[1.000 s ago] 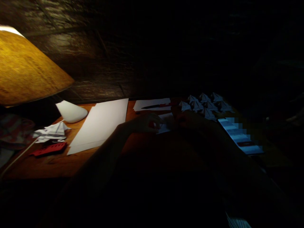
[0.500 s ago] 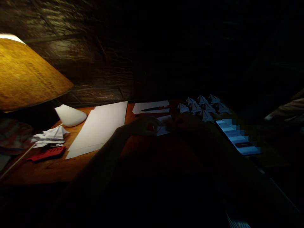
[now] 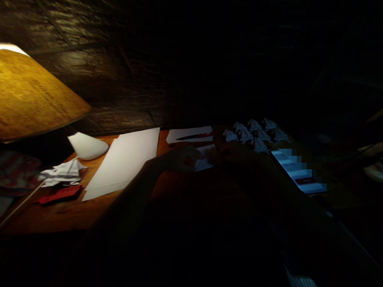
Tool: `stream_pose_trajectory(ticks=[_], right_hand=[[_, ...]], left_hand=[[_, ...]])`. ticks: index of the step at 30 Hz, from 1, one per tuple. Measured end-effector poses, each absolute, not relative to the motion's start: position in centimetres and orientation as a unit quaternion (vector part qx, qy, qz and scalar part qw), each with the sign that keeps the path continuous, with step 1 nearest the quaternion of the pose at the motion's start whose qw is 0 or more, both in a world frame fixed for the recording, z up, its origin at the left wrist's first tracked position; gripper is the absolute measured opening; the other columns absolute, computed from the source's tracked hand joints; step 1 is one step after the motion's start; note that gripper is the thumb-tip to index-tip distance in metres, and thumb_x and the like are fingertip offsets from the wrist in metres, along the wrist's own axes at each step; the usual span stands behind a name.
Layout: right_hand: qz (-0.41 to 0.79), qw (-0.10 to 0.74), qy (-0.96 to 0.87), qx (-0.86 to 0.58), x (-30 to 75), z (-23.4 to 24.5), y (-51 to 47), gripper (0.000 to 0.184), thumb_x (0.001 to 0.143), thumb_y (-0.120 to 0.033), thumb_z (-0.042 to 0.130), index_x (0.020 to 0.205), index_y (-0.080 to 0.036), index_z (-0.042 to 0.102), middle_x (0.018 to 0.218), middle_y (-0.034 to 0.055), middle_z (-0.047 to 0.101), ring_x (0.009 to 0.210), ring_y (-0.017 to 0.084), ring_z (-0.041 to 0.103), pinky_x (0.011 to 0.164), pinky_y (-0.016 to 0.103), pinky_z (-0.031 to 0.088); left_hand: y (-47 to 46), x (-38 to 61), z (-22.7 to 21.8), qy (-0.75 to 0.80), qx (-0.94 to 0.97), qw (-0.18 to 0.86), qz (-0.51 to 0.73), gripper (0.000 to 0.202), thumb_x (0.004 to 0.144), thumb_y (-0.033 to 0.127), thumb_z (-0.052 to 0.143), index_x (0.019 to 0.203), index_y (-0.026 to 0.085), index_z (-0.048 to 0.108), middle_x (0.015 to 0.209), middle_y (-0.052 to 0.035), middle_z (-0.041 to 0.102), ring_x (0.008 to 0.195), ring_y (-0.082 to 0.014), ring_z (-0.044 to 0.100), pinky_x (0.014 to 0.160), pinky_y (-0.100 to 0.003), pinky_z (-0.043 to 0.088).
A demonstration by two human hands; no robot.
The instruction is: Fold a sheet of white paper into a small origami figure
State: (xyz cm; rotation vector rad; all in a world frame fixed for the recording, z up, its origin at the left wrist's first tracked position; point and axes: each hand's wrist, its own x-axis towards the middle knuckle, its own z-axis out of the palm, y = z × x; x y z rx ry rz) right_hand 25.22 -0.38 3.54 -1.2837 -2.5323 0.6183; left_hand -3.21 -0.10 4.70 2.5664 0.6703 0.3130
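Judging by the table [image 3: 54,217], a good share of the folding looks done: about eight pointed, folded paper figures [image 3: 245,134] stand clustered at the back right, and one larger folded piece [image 3: 64,171] sits by the lamp base [image 3: 88,146]. Not yet in that shape is the small sheet [image 3: 206,160], which lies between the two hands near the middle, in front of a stack of cut paper [image 3: 176,134] with a knife [image 3: 191,136] resting on it. The left hand [image 3: 181,158] seems to have its grip pinching the sheet's left edge between thumb and fingers; the right hand [image 3: 231,155] is close by the opposite edge, but it is too dark to tell whether its grip is spread or pressed together. Creases appear faintly on the sheet, so this piece seems partway through at most. Blank stock remains too: the large white sheets [image 3: 127,163] lie flat and unfolded to the left.
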Motion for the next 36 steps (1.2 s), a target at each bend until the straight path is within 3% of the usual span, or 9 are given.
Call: stream_pose_trajectory(ticks=[6, 11, 16, 23, 26, 31, 36], right_hand=[[0.207, 0.115, -0.869, -0.435, 25.3, 3.6, -0.3, 0.026, 0.078, -0.022, 0.059, 0.091, -0.023, 0.081, 0.086, 0.0032, 0.077, 0.073, 0.017, 0.065, 0.064, 0.027, 0.039], [0.204, 0.104, -0.873, -0.43, 25.2, 3.9, -0.5, 0.026, 0.078, -0.023, 0.059, 0.093, -0.023, 0.081, 0.088, 0.0023, 0.077, 0.075, 0.017, 0.066, 0.066, 0.027, 0.04], [0.155, 0.036, -0.875, -0.458, 24.8, 5.1, -1.1, 0.029, 0.08, -0.024, 0.058, 0.097, -0.024, 0.081, 0.092, 0.0026, 0.078, 0.079, 0.02, 0.068, 0.063, 0.027, 0.039], [0.171, -0.027, -0.876, -0.45, 25.9, 6.0, -1.3, 0.036, 0.077, -0.017, 0.054, 0.095, -0.027, 0.083, 0.092, 0.0016, 0.08, 0.078, 0.019, 0.07, 0.064, 0.026, 0.043], [0.189, -0.002, -0.868, -0.459, 25.9, 5.7, -1.2, 0.033, 0.077, -0.017, 0.055, 0.093, -0.026, 0.083, 0.092, 0.0018, 0.08, 0.079, 0.02, 0.071, 0.064, 0.027, 0.044], [0.129, 0.076, -0.871, -0.468, 24.6, 4.6, -1.3, 0.029, 0.08, -0.021, 0.059, 0.098, -0.028, 0.082, 0.096, 0.0017, 0.08, 0.085, 0.023, 0.071, 0.071, 0.03, 0.047], [0.128, 0.173, -0.871, -0.441, 24.3, 3.5, -1.1, 0.031, 0.086, -0.025, 0.061, 0.111, -0.028, 0.078, 0.109, 0.0039, 0.078, 0.095, 0.024, 0.07, 0.08, 0.032, 0.049]], left_hand=[[-0.2, -3.7, 4.5, 0.252, 0.931, 0.245, 0.101, 0.008, 0.076, 0.024, 0.077, 0.071, 0.022, 0.071, 0.134, -0.004, 0.068, 0.129, -0.0261, 0.058, 0.108, -0.048, 0.047], [-0.3, -3.3, 4.4, 0.25, 0.935, 0.227, 0.112, 0.011, 0.079, 0.022, 0.073, 0.07, 0.02, 0.068, 0.131, -0.0047, 0.069, 0.126, -0.0241, 0.059, 0.106, -0.044, 0.047], [-0.6, -2.6, 4.5, 0.27, 0.929, 0.22, 0.126, 0.014, 0.084, 0.031, 0.072, 0.076, 0.019, 0.071, 0.123, -0.0087, 0.072, 0.122, -0.0242, 0.061, 0.102, -0.043, 0.05], [-0.8, -2.3, 4.0, 0.275, 0.925, 0.204, 0.166, 0.007, 0.084, 0.025, 0.071, 0.079, 0.02, 0.074, 0.112, -0.0067, 0.076, 0.108, -0.0206, 0.067, 0.093, -0.036, 0.052], [-0.9, -2.0, 3.9, 0.268, 0.925, 0.193, 0.187, 0.01, 0.083, 0.025, 0.07, 0.076, 0.019, 0.072, 0.106, -0.0074, 0.076, 0.103, -0.0217, 0.067, 0.09, -0.037, 0.051], [-1.0, -1.1, 3.6, 0.274, 0.928, 0.156, 0.197, 0.005, 0.082, 0.02, 0.067, 0.085, 0.019, 0.07, 0.089, -0.0041, 0.072, 0.086, -0.0185, 0.065, 0.079, -0.031, 0.048], [-1.1, -0.7, 2.9, 0.279, 0.922, 0.174, 0.203, 0.008, 0.083, 0.027, 0.069, 0.085, 0.02, 0.066, 0.101, -0.0056, 0.068, 0.102, -0.0221, 0.062, 0.088, -0.033, 0.048]])
